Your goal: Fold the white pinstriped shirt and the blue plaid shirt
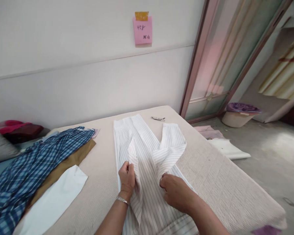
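Striped garment [148,176], laid over a bed [220,179], is pinched by the left hand [126,178] and by the right hand [176,192].

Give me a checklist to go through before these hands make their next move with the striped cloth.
1. Left hand has hold of the striped cloth: ok, pinched in a closed fist.
2. Right hand has hold too: ok, gripping a folded part.
3. Cloth lies flat: not ok, raised at both hands and folded over near the right.
4. Glasses apart from it: ok, they lie near the bed's far edge.
5. Plaid cloth apart from it: ok, off to the left.
6. Near end free of snags: cannot tell, the picture cuts it off.
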`<state>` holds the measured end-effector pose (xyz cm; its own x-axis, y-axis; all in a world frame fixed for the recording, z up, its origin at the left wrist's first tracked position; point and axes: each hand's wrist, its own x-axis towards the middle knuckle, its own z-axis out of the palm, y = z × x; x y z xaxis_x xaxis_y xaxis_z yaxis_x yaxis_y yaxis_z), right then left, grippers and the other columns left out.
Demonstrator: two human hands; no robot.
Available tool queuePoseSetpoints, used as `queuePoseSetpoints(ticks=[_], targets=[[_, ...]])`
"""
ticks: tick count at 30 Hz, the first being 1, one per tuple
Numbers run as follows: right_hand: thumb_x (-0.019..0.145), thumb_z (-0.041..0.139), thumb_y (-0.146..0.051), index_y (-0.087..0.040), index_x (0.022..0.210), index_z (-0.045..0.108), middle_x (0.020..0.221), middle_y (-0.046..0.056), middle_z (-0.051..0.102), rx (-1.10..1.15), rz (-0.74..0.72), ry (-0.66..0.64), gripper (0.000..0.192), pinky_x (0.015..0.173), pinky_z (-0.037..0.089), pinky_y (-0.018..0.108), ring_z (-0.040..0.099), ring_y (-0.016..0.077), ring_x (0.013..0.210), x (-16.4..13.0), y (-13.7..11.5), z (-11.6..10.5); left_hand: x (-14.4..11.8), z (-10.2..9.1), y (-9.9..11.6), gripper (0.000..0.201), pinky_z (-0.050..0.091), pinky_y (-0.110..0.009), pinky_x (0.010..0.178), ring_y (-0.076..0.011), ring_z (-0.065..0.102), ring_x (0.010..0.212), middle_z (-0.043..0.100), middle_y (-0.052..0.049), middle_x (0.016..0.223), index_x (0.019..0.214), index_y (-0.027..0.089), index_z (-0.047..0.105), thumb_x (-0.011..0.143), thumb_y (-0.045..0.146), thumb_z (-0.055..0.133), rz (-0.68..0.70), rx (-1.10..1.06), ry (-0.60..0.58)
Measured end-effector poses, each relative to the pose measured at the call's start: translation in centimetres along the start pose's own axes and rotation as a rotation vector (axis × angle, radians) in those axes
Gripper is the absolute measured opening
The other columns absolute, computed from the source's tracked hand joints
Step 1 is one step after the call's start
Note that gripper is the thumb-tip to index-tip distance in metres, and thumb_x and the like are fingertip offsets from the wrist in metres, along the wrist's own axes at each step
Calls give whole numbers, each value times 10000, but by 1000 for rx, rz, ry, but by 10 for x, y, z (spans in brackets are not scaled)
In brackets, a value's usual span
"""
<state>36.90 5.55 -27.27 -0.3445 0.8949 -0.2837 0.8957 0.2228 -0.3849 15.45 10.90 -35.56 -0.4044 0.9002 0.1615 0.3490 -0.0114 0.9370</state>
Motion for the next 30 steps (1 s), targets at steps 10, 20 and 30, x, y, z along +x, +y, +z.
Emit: queuePoseSetpoints(ticks=[10,20,30], targets=[[778,765,-502,-201,638,617,711,38,657,24,134,21,363,585,257,307,620,223,696,-4,-1,-18,0,1,-4,326,260,-278,576,-133,310,594,268,62,585,608,244,259,810,302,509,7,0,10],[993,464,-121,-128,1268,547,1216,129,670,-5,1,436,288,1042,334,371,563,250,1205,107,11,-8,-1,1,-7,306,265,-282,589,-136,332,608,322,58,590,617,241,309,844,312,501,27,-7,-4],[962,428,-138,-197,1352,539,1356,97,632,177,-203,305,409,1168,223,439,496,199,1328,127,6,10,-3,-1,-10,288,288,-279,611,-142,358,638,363,53,624,654,236,343,888,304,498,35,-34,-54]])
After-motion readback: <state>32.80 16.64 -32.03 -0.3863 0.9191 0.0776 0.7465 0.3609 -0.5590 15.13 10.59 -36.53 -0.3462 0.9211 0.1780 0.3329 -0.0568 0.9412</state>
